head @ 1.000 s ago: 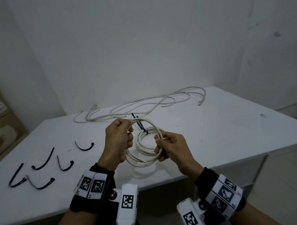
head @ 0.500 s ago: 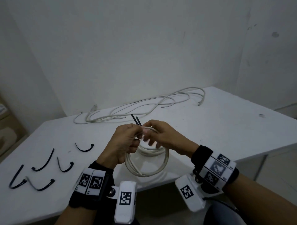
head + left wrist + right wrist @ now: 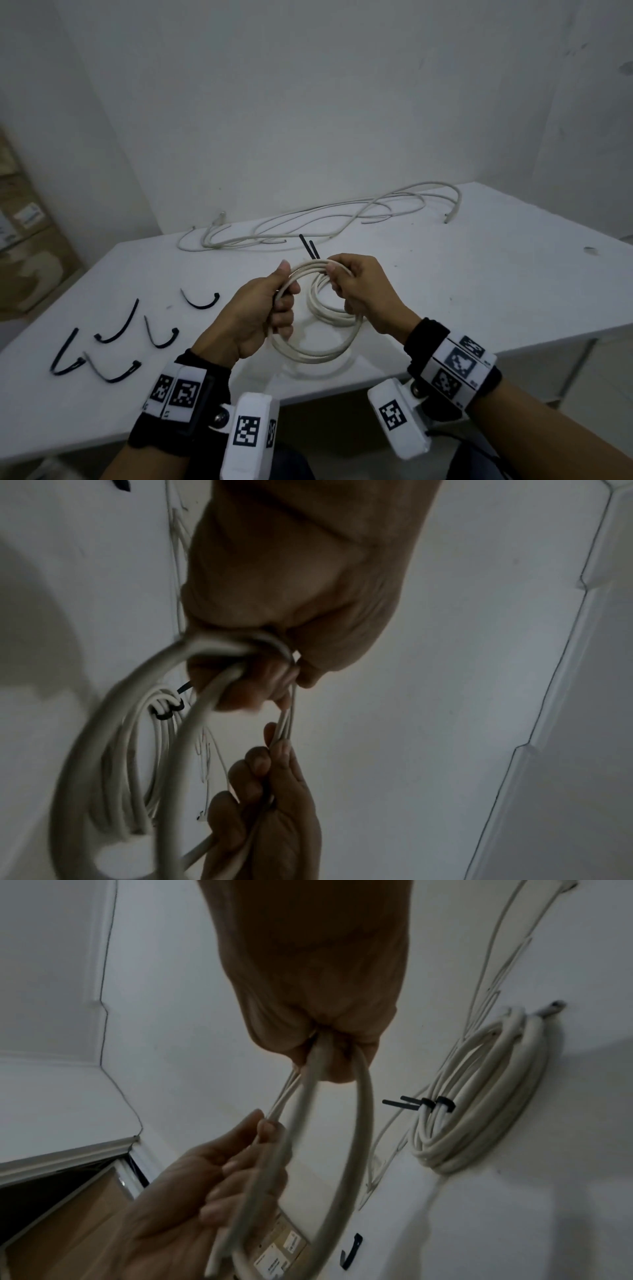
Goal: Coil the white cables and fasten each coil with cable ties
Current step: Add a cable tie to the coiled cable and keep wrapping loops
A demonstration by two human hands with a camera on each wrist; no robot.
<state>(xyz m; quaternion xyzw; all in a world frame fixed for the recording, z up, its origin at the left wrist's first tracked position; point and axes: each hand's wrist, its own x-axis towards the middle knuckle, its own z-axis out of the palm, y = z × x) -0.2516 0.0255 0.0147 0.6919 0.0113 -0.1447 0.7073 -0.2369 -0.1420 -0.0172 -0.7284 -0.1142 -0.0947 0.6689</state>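
I hold a white cable coil (image 3: 318, 353) just above the white table (image 3: 479, 291). My left hand (image 3: 286, 291) grips its upper left arc, fingers curled round the strands. My right hand (image 3: 337, 277) pinches the upper right arc close by. Two black cable ties (image 3: 308, 246) stick up behind my hands; in the right wrist view the ties (image 3: 435, 1104) wrap one tighter bundle of the coil (image 3: 486, 1096). In the left wrist view one tie (image 3: 167, 710) shows on the coil (image 3: 113, 750) under my left hand (image 3: 260, 674). Loose white cables (image 3: 325, 219) lie at the table's back.
Several spare black cable ties (image 3: 118, 325) lie curved on the table's left part. Cardboard boxes (image 3: 27, 240) stand beyond the left edge. White walls close the back and right. The table's front edge runs just below my wrists.
My right hand left the coil's lower right side and came up to its top arc beside my left hand. The coil now hangs lower and wider between both hands.
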